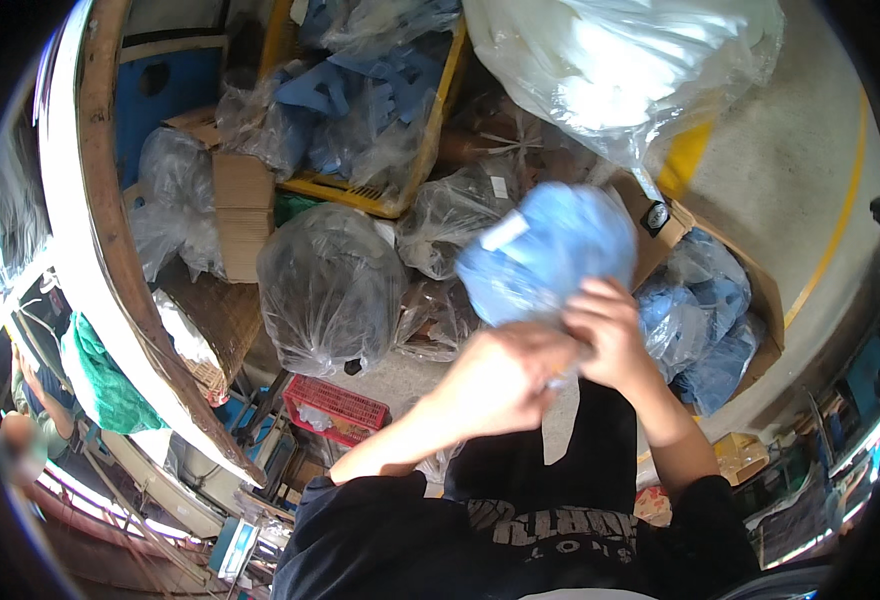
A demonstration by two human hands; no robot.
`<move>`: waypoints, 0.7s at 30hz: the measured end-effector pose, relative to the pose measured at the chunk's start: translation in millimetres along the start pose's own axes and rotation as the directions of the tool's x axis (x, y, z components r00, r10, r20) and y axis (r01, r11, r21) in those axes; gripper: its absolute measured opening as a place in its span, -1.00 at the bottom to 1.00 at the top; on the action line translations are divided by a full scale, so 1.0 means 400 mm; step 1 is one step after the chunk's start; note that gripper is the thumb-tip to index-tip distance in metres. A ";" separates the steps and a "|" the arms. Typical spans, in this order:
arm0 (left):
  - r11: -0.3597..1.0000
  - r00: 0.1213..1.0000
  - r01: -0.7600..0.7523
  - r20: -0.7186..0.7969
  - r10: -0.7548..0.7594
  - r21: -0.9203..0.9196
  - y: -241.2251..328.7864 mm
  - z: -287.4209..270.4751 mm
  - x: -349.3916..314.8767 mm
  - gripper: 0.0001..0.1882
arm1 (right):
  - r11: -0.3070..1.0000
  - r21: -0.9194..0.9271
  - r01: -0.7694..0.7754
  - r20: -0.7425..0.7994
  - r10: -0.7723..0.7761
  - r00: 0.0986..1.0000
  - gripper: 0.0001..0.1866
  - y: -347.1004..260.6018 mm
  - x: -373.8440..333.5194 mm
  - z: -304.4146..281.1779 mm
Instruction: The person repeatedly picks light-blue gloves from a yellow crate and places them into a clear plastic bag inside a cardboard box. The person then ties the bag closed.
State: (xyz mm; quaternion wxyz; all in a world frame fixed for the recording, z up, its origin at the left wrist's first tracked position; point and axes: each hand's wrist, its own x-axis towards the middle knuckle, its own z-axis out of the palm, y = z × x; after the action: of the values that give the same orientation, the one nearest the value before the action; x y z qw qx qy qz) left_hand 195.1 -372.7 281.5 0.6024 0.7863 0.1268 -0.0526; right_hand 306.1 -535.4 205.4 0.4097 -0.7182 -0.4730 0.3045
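Note:
A clear plastic bag of blue pieces (555, 245) is held up in front of me, blurred by motion, with a white label on its side. Around the gathered neck of this bag my left hand (510, 375) is closed. My right hand (605, 330) grips the neck too, just beside the left and closer to the full part. What exactly the fingers pinch at the neck is blurred. To the right of the hands, an open cardboard box (768, 300) contains several similar bags of blue pieces (695, 310).
A large clear bag of white items (625, 70) stands at the back right. A yellow crate (440, 130) of blue parts is at the back. Bags of dark items (330, 285) lie left of the hands, near a red basket (335, 410). A wooden-edged bench (125, 200) runs along the left.

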 end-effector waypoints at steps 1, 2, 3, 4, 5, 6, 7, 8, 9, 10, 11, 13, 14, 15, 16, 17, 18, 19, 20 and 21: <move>0.993 0.985 0.031 0.173 -0.011 -0.112 0.012 0.008 0.003 -0.70 | 0.999 -0.015 -0.038 -0.064 0.037 0.997 -0.81 -0.008 -0.068 -0.054; 0.971 0.981 -0.015 0.183 0.060 -0.237 0.008 0.020 0.010 -0.66 | 0.988 -0.029 -0.150 -0.040 0.149 0.988 -0.80 -0.021 -0.138 -0.119; 0.966 0.993 -0.062 0.078 0.084 -0.250 -0.018 0.025 0.020 -0.63 | 0.970 -0.046 -0.237 -0.088 0.233 0.969 -0.77 -0.033 -0.203 -0.170; 0.968 0.997 -0.074 0.009 0.078 -0.241 -0.066 0.022 0.033 -0.60 | 0.971 -0.063 -0.233 -0.211 0.215 0.954 -0.77 -0.041 -0.267 -0.202; 0.996 0.994 -0.019 -0.109 0.010 -0.083 -0.136 0.006 0.044 -0.57 | 0.911 -0.159 -0.381 -0.194 0.349 0.917 -0.82 -0.057 -0.341 -0.234; 0.990 0.971 0.110 -0.220 -0.089 0.089 -0.221 -0.017 0.051 -0.53 | 0.831 -0.201 -0.518 -0.206 0.481 0.852 -0.87 -0.067 -0.419 -0.259; 0.952 0.914 0.277 -0.340 -0.221 0.126 -0.315 -0.040 0.056 -0.50 | 0.803 -0.161 -0.574 -0.333 0.504 0.797 -0.88 -0.056 -0.496 -0.258; 0.807 0.859 0.461 -0.414 -0.302 0.369 -0.423 -0.079 0.064 -0.44 | 0.758 -0.113 -0.642 -0.455 0.535 0.712 -0.88 -0.028 -0.573 -0.235; 0.750 0.711 0.648 -0.461 -0.531 0.136 -0.530 -0.120 0.068 -0.30 | 0.685 -0.035 -0.727 -0.563 0.588 0.581 -0.85 0.003 -0.654 -0.211; 0.617 0.616 0.757 -0.547 -0.567 0.214 -0.634 -0.159 0.076 -0.21 | 0.680 -0.081 -0.729 -0.570 0.568 0.593 -0.74 0.084 -0.717 -0.155; 0.607 0.603 0.748 -0.657 -0.452 0.269 -0.726 -0.180 0.082 -0.18 | 0.683 -0.145 -0.716 -0.607 0.511 0.609 -0.63 0.159 -0.775 -0.104; 0.481 0.545 0.812 -0.725 -0.420 0.332 -0.866 -0.205 0.073 -0.15 | 0.453 -0.080 -0.888 -0.436 0.785 0.440 -0.40 0.310 -0.853 -0.008; 0.415 0.540 0.831 -0.714 -0.444 0.371 -0.918 -0.214 0.072 -0.15 | 0.478 -0.313 -0.821 -0.315 0.763 0.564 -0.42 0.384 -0.859 0.037; 0.339 0.521 0.853 -0.689 -0.505 0.397 -0.962 -0.224 0.078 -0.15 | 0.422 -0.530 -0.735 -0.169 0.797 0.580 -0.44 0.433 -0.854 0.064; 0.368 0.574 0.818 -0.672 -0.467 0.442 -0.998 -0.235 0.084 -0.18 | 0.443 -0.495 -0.748 -0.079 0.834 0.546 -0.46 0.457 -0.838 0.069; 0.382 0.610 0.792 -0.639 -0.468 0.477 -1.023 -0.248 0.085 -0.21 | 0.394 -0.468 -0.791 0.034 0.902 0.429 -0.48 0.459 -0.809 0.073; 0.381 0.634 0.772 -0.588 -0.502 0.508 -1.040 -0.260 0.088 -0.23 | 0.320 -0.461 -0.827 0.147 0.947 0.284 -0.50 0.438 -0.769 0.078; 0.411 0.622 0.783 -0.616 -0.484 0.468 -1.050 -0.273 0.087 -0.34 | 0.385 -0.484 -0.785 0.160 0.922 0.354 -0.60 0.394 -0.724 0.081; 0.421 0.591 0.805 -0.628 -0.507 0.419 -1.052 -0.286 0.081 -0.45 | 0.395 -0.501 -0.770 0.133 0.914 0.382 -0.62 0.346 -0.674 0.081; 0.410 0.541 0.837 -0.655 -0.528 0.362 -1.046 -0.299 0.071 -0.56 | 0.367 -0.547 -0.752 0.123 0.924 0.362 -0.63 0.291 -0.624 0.073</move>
State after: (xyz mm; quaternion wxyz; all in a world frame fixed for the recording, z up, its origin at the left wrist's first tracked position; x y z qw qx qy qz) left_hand 104.2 -152.8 -83.9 0.1673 0.8002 0.5527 -0.1620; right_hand 240.4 -783.9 101.7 -0.0782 -0.8416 -0.1501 0.5129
